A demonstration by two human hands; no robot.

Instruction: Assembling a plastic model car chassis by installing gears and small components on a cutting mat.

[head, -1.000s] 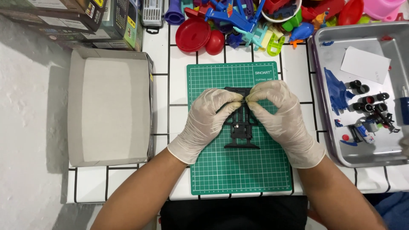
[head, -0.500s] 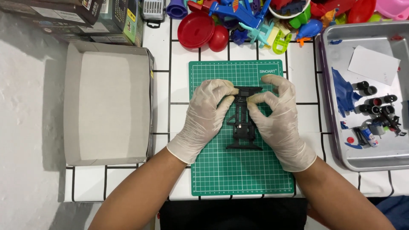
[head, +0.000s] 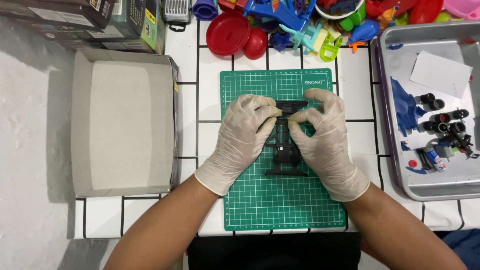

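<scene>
Head view: white tiled surface (head: pixel 210 90) w/ green cutting mat (head: pixel 280 210) in the middle, open grey cardboard box (head: pixel 122 127) to the left, metal tray (head: pixel 425 185) w/ small parts to the right, heap of coloured plastic toys (head: pixel 300 22) at the far edge. Black toy car chassis (head: pixel 285 150) lies on mat, long, frame-like, partly hidden by 2 gloved hands. Left hand (head: pixel 245 140) & right hand (head: pixel 322 140) both pinch its top end, fingers closed on it. 1 chassis, 1 mat, 1 box, 1 tray.

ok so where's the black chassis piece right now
In the head view the black chassis lies mid-frame on the green cutting mat, gripped between the gloved left hand and right hand.
</scene>
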